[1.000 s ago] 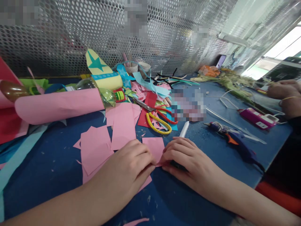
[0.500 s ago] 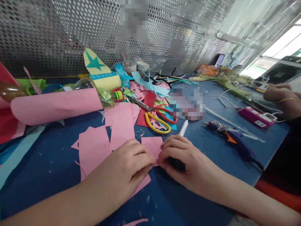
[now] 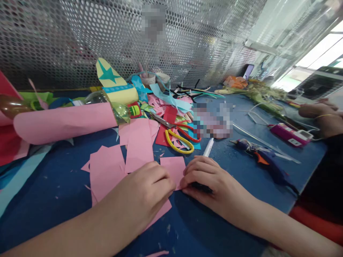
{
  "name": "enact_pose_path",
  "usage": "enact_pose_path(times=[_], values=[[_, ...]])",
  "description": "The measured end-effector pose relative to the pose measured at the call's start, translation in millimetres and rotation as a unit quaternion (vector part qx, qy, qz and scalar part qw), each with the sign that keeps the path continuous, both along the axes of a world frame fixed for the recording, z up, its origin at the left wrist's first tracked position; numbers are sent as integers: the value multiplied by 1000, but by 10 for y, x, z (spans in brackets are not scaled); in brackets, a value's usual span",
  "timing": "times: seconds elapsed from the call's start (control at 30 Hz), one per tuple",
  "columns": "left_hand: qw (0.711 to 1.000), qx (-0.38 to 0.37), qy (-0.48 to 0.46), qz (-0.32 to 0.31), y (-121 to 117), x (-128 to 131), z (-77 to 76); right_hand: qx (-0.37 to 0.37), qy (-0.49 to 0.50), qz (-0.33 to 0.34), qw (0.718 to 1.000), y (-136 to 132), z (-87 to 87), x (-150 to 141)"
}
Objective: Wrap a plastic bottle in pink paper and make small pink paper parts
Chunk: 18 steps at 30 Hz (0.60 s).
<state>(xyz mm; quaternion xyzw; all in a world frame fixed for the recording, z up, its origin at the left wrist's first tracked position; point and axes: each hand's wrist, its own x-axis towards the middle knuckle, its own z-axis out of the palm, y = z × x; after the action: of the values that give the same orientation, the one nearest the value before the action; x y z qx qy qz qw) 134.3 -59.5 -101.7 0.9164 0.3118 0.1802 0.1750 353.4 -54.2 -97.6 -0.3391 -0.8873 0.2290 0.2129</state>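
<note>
With narrowed fingertips, we hold the near part of a small pink paper piece (image 3: pixel 171 168) between our left hand (image 3: pixel 150 189) and right hand (image 3: pixel 205 176); its straight far edge lies free. Bare blue tabletop (image 3: pixel 214 225) leaves us room on the near side. A slim white marker (image 3: pixel 209 147) lies beyond our right fingers. Flat, smooth pink sheets (image 3: pixel 107 169) crowd our left; farther lie scissors (image 3: pixel 180 142) with looped handles and a paper-wrapped, clear plastic bottle (image 3: pixel 122 111). Right, a glue gun (image 3: pixel 264 159) rests inside the table's slanting edge.
</note>
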Motion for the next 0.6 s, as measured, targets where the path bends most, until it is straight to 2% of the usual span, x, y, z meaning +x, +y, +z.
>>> enact_pose_path(times=[0.33,0.5,0.6], values=[[997,-48,-43,34,0,11,21,25,-6,13,1000,9,-34,-20],[997,-36,-53,32,1,14,20,3,13,-6,1000,15,-19,-68],[997,-16,-65,28,-4,10,-33,-9,4,-14,1000,-3,7,-82]])
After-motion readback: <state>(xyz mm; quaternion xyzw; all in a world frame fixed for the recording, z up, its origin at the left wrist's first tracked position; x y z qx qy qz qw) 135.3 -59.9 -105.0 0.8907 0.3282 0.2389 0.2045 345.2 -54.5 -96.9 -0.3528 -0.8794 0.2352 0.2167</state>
